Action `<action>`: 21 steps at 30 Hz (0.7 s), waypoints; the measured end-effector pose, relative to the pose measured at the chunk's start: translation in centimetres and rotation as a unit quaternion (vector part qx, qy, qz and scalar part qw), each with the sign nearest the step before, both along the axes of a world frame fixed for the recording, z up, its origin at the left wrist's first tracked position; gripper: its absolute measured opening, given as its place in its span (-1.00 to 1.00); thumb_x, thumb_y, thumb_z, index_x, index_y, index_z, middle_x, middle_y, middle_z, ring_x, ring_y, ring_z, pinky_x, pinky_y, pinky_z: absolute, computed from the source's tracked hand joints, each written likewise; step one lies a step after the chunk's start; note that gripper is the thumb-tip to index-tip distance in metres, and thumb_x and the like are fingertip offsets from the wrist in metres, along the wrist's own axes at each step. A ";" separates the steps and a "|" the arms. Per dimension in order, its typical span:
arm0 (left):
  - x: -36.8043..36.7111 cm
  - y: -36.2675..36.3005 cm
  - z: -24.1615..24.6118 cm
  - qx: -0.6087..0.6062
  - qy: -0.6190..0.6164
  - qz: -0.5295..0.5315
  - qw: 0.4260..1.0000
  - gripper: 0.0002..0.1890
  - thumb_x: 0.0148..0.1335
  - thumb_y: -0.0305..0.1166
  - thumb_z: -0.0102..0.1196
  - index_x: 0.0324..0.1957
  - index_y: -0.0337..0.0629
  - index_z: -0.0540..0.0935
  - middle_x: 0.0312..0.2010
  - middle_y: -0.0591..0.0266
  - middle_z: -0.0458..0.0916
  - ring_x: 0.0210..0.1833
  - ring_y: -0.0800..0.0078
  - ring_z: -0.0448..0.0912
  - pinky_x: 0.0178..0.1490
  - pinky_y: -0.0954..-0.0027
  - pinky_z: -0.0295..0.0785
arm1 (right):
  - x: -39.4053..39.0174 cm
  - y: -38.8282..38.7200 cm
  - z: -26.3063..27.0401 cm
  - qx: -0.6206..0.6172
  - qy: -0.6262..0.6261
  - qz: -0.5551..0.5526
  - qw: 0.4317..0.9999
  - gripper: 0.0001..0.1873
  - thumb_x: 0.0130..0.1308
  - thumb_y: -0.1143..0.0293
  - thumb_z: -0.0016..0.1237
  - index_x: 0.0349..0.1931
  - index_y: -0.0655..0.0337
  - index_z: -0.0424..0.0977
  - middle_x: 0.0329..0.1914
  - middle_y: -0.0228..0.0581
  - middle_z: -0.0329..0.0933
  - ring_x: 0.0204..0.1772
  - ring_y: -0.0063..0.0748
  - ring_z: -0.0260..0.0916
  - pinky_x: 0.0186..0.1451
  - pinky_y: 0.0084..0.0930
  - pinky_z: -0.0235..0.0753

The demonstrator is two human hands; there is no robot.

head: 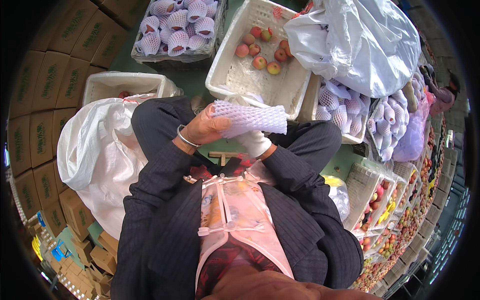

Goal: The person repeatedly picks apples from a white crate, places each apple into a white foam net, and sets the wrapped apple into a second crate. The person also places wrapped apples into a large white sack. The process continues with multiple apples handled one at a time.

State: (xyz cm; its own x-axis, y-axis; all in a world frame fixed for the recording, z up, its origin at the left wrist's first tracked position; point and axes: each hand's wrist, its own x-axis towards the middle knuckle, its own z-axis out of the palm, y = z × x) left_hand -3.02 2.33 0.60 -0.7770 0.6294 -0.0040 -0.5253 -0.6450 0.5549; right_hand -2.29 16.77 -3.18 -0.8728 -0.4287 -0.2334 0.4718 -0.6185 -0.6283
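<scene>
My bare left hand, with a metal bangle at the wrist, grips one end of a white foam mesh sleeve. Beneath the sleeve is my right hand in a white glove; its fingers are mostly hidden, so its hold cannot be made out. Whether the sleeve has anything inside does not show. Beyond my hands stands a white plastic crate with several loose red and yellow apples and some clear plastic film. At the upper left, foam-wrapped apples fill another crate.
Stacked cardboard boxes line the left. A white woven sack lies by my left knee, before a smaller white crate. A large white bag bulges at upper right, above more foam-wrapped fruit. A person is far right.
</scene>
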 end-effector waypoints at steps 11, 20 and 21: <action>-8.9 -4.5 -1.6 -0.047 -0.130 0.046 0.989 -0.30 0.17 -0.30 0.12 0.28 -0.38 0.16 0.24 0.00 0.28 0.29 0.21 0.28 0.34 0.21 0.14 | -24.9 9.2 -17.2 0.780 0.209 0.081 0.584 -0.61 0.13 0.27 0.05 -0.03 0.14 0.41 0.06 -0.04 0.40 0.12 0.04 0.32 0.13 -0.19 0.34; -12.1 -3.1 -3.0 -0.083 -0.203 0.189 0.957 -0.35 0.22 -0.34 0.05 0.28 -0.41 0.15 0.25 -0.02 0.27 0.30 0.20 0.27 0.38 0.22 0.10 | -27.9 12.5 -28.6 0.753 0.039 0.120 0.646 -0.38 -0.06 0.14 0.18 0.03 0.24 0.38 -0.08 0.08 0.49 -0.06 -0.03 0.49 -0.02 -0.30 0.47; -12.4 -3.1 -3.3 -0.085 -0.199 0.179 0.960 -0.34 0.23 -0.31 0.05 0.28 -0.41 0.14 0.26 -0.03 0.25 0.31 0.19 0.25 0.39 0.21 0.09 | -27.4 12.2 -27.5 0.720 0.037 0.074 0.689 -0.36 -0.08 0.14 0.21 0.03 0.25 0.37 -0.07 0.08 0.49 -0.04 -0.05 0.49 0.00 -0.31 0.46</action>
State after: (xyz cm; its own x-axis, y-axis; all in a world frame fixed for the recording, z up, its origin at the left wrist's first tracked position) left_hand -15.42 -0.79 -2.69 -0.8592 0.2874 -0.4234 -0.4793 -0.7417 0.4693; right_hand -29.69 29.00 -30.64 -0.8766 0.1164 -0.4669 0.3973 0.7226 -0.5658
